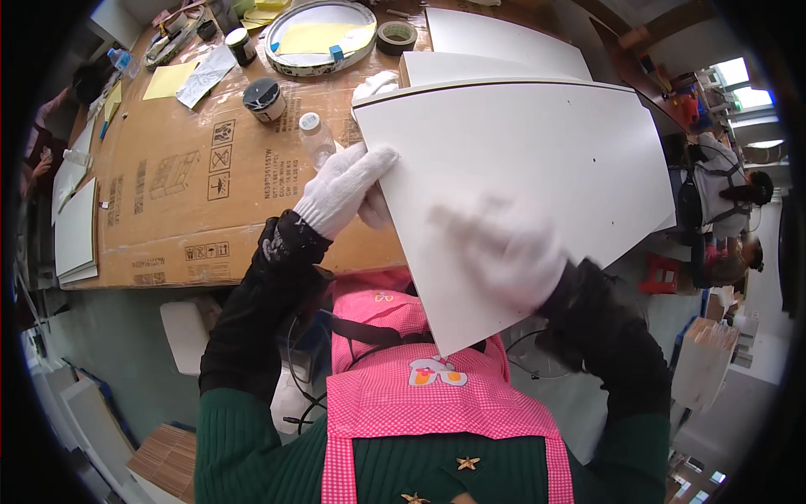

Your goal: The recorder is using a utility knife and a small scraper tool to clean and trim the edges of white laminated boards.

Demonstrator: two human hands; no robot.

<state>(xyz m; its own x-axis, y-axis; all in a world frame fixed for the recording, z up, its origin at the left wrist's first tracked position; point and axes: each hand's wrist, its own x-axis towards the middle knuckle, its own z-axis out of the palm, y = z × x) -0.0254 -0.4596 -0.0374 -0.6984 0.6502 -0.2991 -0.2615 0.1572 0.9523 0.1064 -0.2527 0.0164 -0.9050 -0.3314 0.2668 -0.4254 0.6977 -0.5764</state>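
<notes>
A large white panel (537, 143) with a few small dark holes lies tilted across the table's front edge, one corner reaching down to my pink checked apron (369, 395). My left hand (344, 189), in a white knit glove, grips the panel's left edge, fingers on top and part of the hand below it. Over the panel's middle, my right hand (512, 252), also gloved in white, is smeared by motion. A tan blur shows at its fingertips; whether it holds something cannot be made out. Beneath and behind this panel are more white boards (504, 38).
Cardboard printed with symbols covers the table (168, 218). Near my left hand stand a clear bottle (316, 139) and a dark-lidded jar (264, 101). Farther back are a round lid (294, 63), a tape roll (396, 38) and papers. A red stool (663, 273) and people are at right.
</notes>
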